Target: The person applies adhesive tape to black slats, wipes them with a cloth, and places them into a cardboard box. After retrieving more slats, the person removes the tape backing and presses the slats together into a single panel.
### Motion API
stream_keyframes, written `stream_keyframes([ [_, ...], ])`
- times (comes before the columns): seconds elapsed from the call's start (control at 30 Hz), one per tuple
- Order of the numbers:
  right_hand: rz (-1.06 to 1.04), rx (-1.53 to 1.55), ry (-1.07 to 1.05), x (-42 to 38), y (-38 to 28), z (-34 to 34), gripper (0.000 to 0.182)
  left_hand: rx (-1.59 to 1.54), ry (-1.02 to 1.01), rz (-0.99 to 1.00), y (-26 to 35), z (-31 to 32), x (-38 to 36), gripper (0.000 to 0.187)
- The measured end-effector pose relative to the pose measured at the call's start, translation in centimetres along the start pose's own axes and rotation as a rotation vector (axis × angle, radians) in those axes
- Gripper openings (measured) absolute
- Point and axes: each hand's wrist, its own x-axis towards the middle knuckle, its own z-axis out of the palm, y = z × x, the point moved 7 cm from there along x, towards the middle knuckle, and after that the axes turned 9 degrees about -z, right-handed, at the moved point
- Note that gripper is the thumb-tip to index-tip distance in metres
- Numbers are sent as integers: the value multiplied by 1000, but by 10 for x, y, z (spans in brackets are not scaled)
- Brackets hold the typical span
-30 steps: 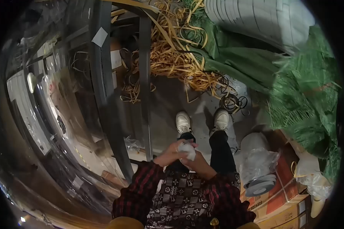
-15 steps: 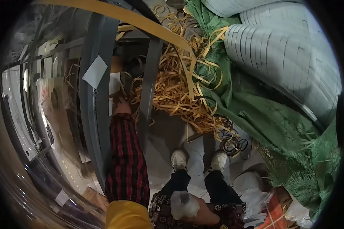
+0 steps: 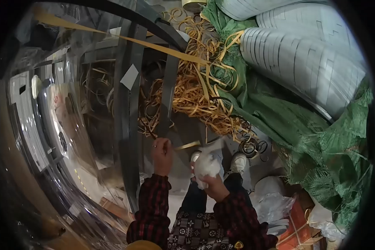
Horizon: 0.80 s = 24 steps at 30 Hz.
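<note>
The right hand (image 3: 217,188) is clasping a puffy white bundle (image 3: 208,164) above the white shoes (image 3: 238,163) — a soft, snug hold is probably working best. The left hand (image 3: 162,156) is hovering beside a yellow strip (image 3: 188,145) — I can't tell if it's pinching.

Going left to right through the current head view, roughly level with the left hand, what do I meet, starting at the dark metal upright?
Dark metal upright → left hand → crumpled whitish wad → right shoe → green woven sheeting.
</note>
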Motion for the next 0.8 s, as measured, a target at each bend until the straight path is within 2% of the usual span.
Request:
stream_keyframes([
  [0.03,-5,11,20,6,3,-2,56,-29,-109,-84,1,3,-2,11],
  [0.07,-1,16,22,5,7,-5,56,-25,-111,-88,1,3,-5,11],
  [0.13,-170,-60,-14,0,-14,13,63,246,-99,29,9,6,-12,8],
  [0.17,-159,-60,-1,-5,-13,15,63,246,-110,15,9,7,-17,8],
  [0.23,-335,-370,-134,-14,-29,31,62,334,-131,80,23,10,-23,7],
  [0.27,-337,-379,-131,-15,-36,37,62,324,-131,80,26,10,-24,7],
  [0.33,-702,-1099,-460,-29,-53,81,54,434,-226,201,37,14,-31,14],
  [0.37,-762,-1146,-449,-27,-56,89,46,432,-222,203,26,18,-35,14],
  [0.4,-769,-1147,-455,-18,-63,93,46,244,-318,100,-1,29,-39,16],
  [0.43,-839,-1297,-515,-8,-66,99,44,-434,-422,-203,-2,29,-43,20],
  [0.47,-908,-1446,-573,0,-64,101,43,-1139,-362,-490,-4,28,-49,23],
  [0.5,-944,-1513,-498,15,-56,86,46,-1138,-360,-480,1,25,-49,23],
  [0.53,-957,-1512,-500,15,-60,85,46,-965,-292,-480,0,19,-45,24],
  [0.57,-583,-1505,-519,26,-50,71,46,-791,-223,-480,-2,11,-42,24],
  [0.6,-209,-1469,-528,31,-35,57,47,-753,-291,-564,-15,13,-43,25],
  [0.63,-214,-1471,-532,29,-31,57,47,-755,-288,-559,-26,11,-44,25],
  [0.67,-252,-1382,-478,24,-29,53,47,-521,-305,-307,-23,7,-43,24],
  [0.73,-290,-1294,-419,13,-22,46,47,-287,-319,-55,-4,-1,-44,23],
  [0.8,-314,-1258,-338,8,-18,37,49,103,-251,224,17,-11,-47,21],
])
